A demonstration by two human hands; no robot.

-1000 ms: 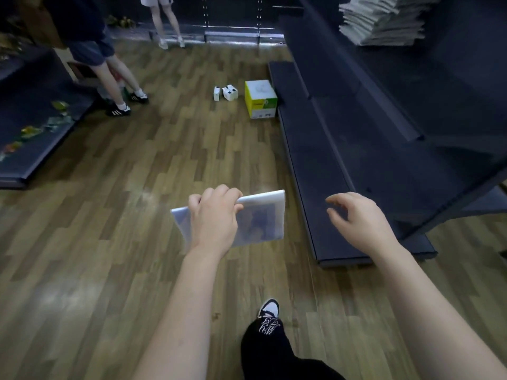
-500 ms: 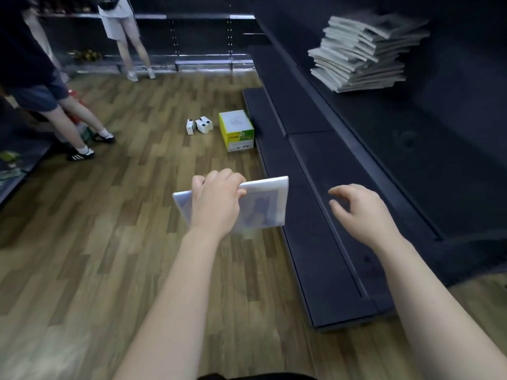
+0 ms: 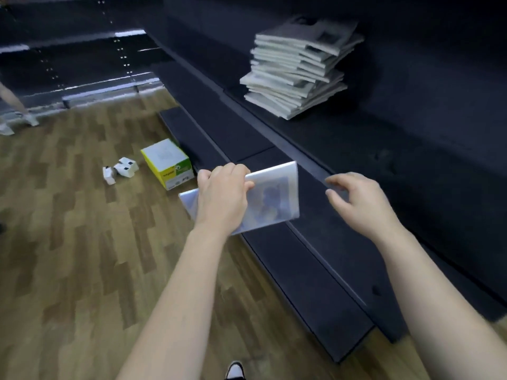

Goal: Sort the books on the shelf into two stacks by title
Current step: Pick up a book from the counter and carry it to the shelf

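My left hand (image 3: pixel 222 197) grips a thin white book (image 3: pixel 271 198) with a bluish cover picture, fingers curled over its top edge, held flat above the low shelf edge. My right hand (image 3: pixel 359 201) hovers just right of the book, fingers loosely curled, holding nothing. A tall, uneven stack of several similar grey-white books (image 3: pixel 299 69) stands on the dark shelf (image 3: pixel 370 149) at the upper right, well beyond both hands.
A dark low base shelf (image 3: pixel 310 270) runs along the wooden floor (image 3: pixel 82 242). A yellow-and-white box (image 3: pixel 167 163) and small white boxes (image 3: pixel 120 170) lie on the floor. A person's feet (image 3: pixel 16 122) show at the far left. My shoe (image 3: pixel 235 371) is at the bottom.
The view has swung up and right, bringing the book stack closer and larger. Both hands stay in the same pose, the left still gripping the book.
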